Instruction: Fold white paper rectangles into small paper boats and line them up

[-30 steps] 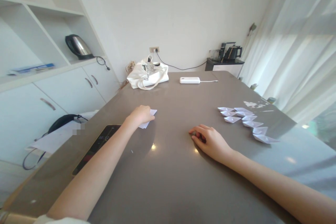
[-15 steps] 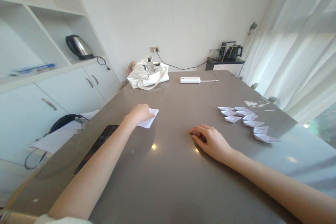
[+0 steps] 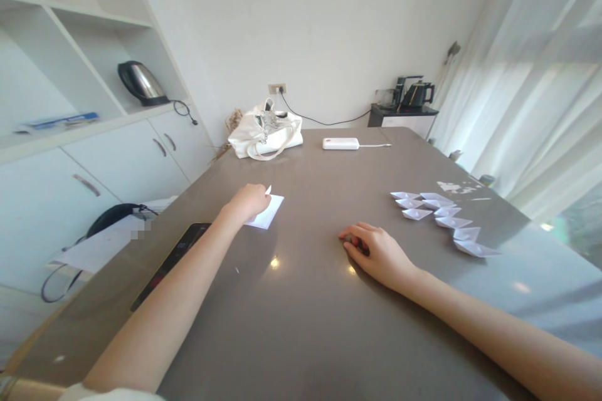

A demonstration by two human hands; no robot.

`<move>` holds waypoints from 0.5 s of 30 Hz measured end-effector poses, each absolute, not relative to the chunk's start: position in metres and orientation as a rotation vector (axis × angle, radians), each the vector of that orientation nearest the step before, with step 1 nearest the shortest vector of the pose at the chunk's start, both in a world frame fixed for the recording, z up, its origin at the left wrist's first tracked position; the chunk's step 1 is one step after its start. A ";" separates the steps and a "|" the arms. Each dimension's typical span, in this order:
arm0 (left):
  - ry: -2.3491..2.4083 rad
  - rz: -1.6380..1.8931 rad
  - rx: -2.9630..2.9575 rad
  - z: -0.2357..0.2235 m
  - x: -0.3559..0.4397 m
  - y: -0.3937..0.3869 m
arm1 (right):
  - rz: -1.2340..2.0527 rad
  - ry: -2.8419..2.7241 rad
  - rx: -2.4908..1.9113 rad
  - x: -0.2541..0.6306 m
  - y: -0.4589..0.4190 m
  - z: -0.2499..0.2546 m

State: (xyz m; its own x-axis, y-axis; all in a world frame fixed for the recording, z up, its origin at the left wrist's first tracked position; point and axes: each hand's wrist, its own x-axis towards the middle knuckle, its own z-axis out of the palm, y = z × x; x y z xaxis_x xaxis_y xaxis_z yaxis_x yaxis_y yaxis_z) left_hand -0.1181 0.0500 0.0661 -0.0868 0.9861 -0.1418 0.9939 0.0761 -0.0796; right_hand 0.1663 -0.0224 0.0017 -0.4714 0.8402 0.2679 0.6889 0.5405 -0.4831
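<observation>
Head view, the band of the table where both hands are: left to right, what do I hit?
Phone, left hand, white paper, right hand, folded paper boats. Power bank left out: it lies farther back, in line with the right hand's fingers.

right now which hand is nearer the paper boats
Right: the right hand rests on the table, left of the paper boats; the left hand is farther left, at the white paper.

whitish sleeve (image 3: pixel 115 395) on the left arm (image 3: pixel 181 294), 2 long, slender bare forearms (image 3: pixel 470 307), narrow wrists (image 3: pixel 410 279), slim fingers (image 3: pixel 355 231)
</observation>
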 end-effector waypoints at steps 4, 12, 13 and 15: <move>2.351 -0.214 2.099 0.061 -0.115 0.049 | 0.426 -2.303 -1.241 0.166 -0.022 0.003; 2.650 0.195 2.100 0.080 -0.098 0.034 | 0.431 -2.282 -1.241 0.165 -0.023 0.002; 2.594 0.413 2.178 0.080 -0.091 0.031 | 0.454 -2.251 -1.236 0.165 -0.022 0.001; 2.205 0.805 2.329 0.075 -0.073 0.025 | 0.558 -2.117 -1.238 0.167 -0.018 -0.001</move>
